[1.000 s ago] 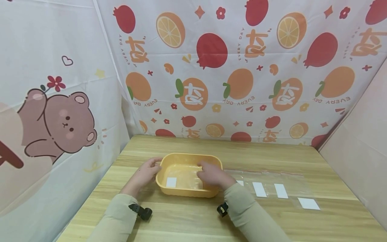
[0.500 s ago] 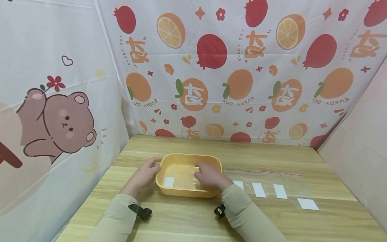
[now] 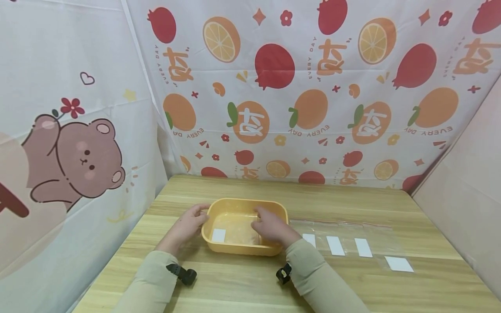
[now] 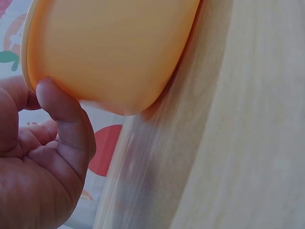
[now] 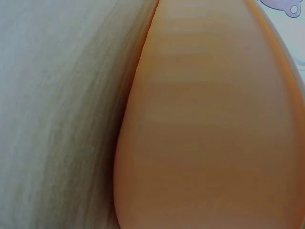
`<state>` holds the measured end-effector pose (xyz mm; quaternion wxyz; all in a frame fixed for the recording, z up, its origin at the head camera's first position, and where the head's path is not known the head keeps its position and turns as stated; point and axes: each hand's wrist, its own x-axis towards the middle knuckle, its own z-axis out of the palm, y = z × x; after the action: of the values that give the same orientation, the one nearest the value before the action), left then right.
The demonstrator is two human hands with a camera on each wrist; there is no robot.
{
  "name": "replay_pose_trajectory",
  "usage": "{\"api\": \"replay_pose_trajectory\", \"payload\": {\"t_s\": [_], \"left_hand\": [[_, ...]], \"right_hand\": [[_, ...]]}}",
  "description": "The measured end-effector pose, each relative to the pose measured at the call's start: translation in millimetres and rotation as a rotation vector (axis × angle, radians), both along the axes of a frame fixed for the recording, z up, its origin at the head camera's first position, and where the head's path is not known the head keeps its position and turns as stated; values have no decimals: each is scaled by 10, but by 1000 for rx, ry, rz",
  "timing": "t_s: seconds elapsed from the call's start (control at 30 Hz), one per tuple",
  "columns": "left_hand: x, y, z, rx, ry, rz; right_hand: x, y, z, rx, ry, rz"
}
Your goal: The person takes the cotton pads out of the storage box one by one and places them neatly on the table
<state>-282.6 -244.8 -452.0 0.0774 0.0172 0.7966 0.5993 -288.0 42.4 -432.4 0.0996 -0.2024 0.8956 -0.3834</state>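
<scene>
A yellow plastic basin (image 3: 244, 248) sits on the wooden table. My left hand (image 3: 192, 222) grips its left rim; the left wrist view shows the thumb against the outer wall (image 4: 109, 52). Inside the basin lies a clear zip-lock bag (image 3: 238, 232), with a white label (image 3: 218, 235) at its left end. Reaching over the near right rim, my right hand (image 3: 274, 227) pinches the bag near the thin line at its right edge. Its fingertips are small and partly hidden. Only the basin's outer wall (image 5: 209, 119) shows in the right wrist view, with no hand.
Several clear zip-lock bags (image 3: 350, 230) with white labels lie in an overlapping row right of the basin. The rightmost label (image 3: 399, 264) lies nearest the front. Printed cloth (image 3: 313, 143) hangs behind the table (image 3: 219, 287), and more cloth stands at both sides.
The white label in the basin has shifted slightly left. My right hand has moved a little left, and its forearm with it. My left hand and the basin have stayed in place.
</scene>
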Motion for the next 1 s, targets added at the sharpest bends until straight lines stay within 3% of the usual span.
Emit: {"api": "replay_pose_trajectory", "payload": {"t_s": [0.37, 0.77, 1.0], "left_hand": [[-13, 3, 1, 21, -3, -3], [0, 10, 13, 20, -10, 2], [4, 14, 19, 8, -10, 4]], "right_hand": [[-9, -18, -18, -60, -63, 16], [-22, -34, -29, 122, 60, 100], [-23, -30, -42, 172, 103, 135]]}}
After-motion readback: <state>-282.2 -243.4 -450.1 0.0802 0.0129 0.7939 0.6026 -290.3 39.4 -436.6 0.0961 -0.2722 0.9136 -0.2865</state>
